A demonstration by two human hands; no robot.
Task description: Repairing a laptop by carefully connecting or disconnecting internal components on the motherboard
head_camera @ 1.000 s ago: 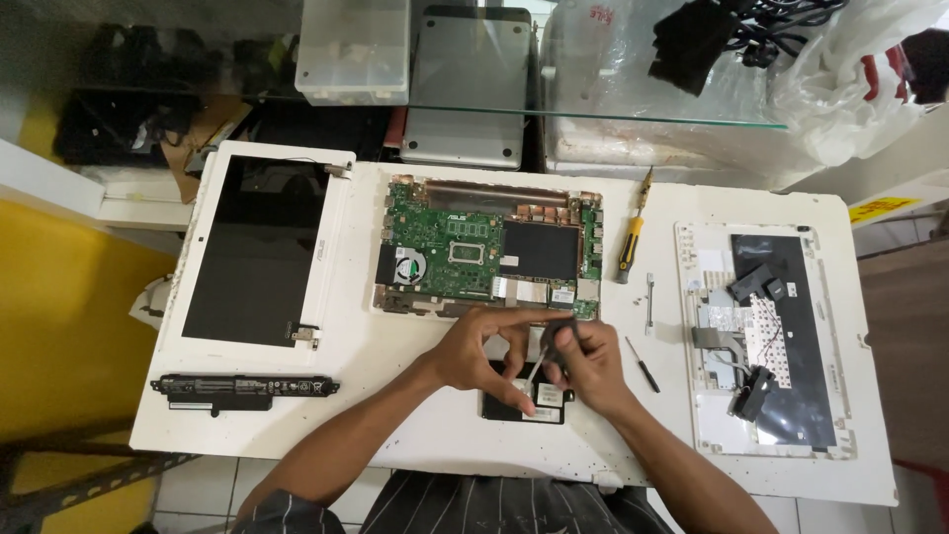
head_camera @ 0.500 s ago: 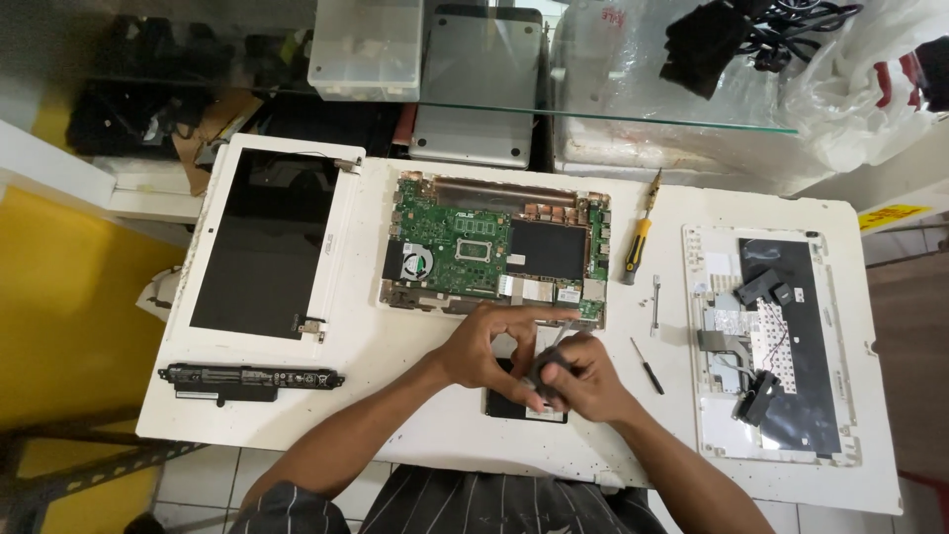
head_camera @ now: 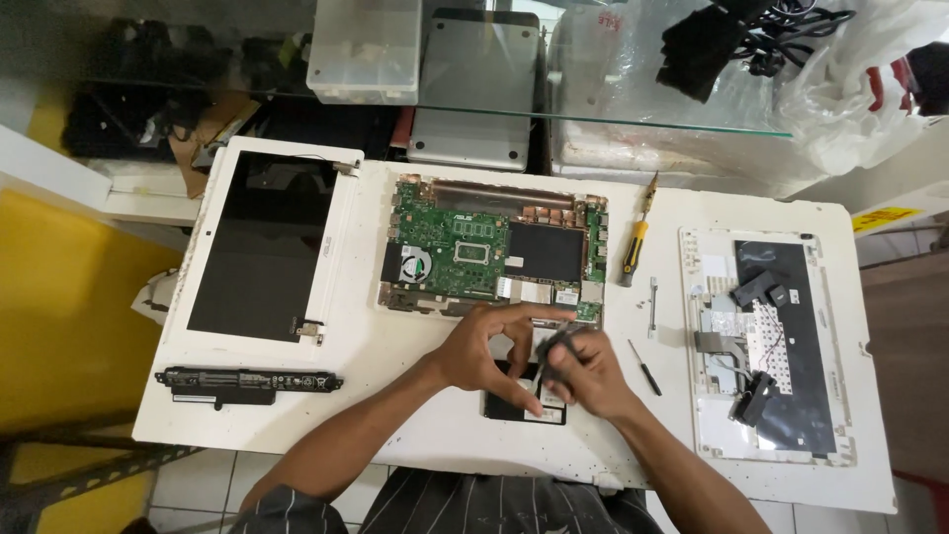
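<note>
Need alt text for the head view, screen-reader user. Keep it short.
Two hands, left hand and right hand, meet over a small flat black rectangular drive on a white table, the right hand gripping a dark tool. Behind them lies an open laptop base with green circuit board, a detached white-framed screen panel to its left and a yellow-handled screwdriver to its right.

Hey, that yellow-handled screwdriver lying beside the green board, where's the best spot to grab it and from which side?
Probably the thick yellow handle of the screwdriver, pinched across its width from directly above. It lies flat on the white table with its thin shaft pointing away, toward the glass shelf. The laptop base with the green board lies close on one side, so a top-down grab at the handle end seems easiest.
</note>
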